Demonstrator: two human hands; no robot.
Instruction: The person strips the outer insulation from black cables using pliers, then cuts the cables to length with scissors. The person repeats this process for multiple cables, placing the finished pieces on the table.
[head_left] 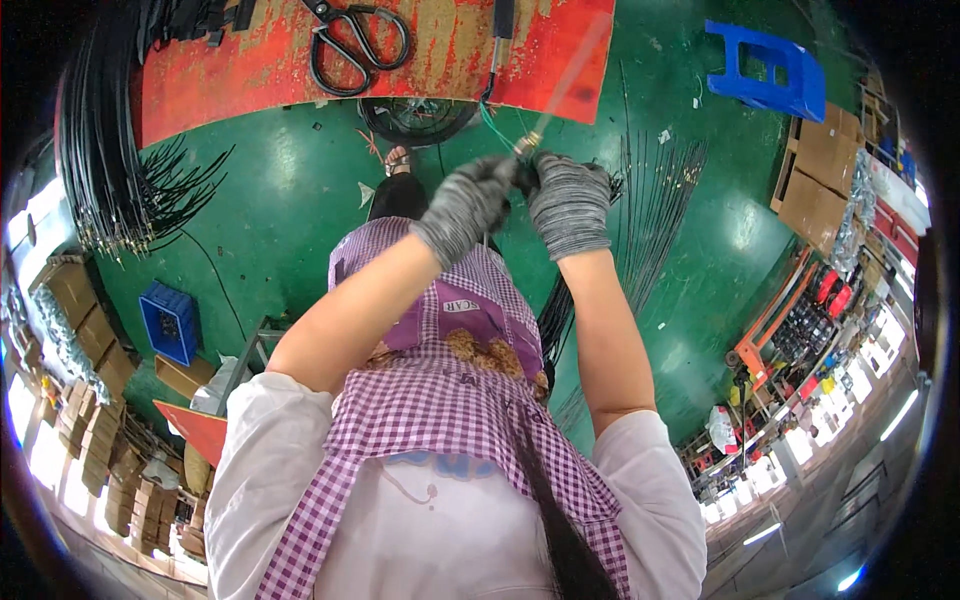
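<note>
Grey knit gloves on both hands: left hand (467, 207) and right hand (570, 205) are curled inward and close together at a small brassy fitting (527, 144), just off the red bench's (235, 85) near edge. Too blurry to tell which one's actually gripping it. My worry: the green cord (488, 116) beside it could snag on a tug, or knit fingers might let the fitting slip. The black cables (645, 225) could tangle too. Only writing I can make out is a lettered patch (460, 306) on the purple apron (420, 405).
</note>
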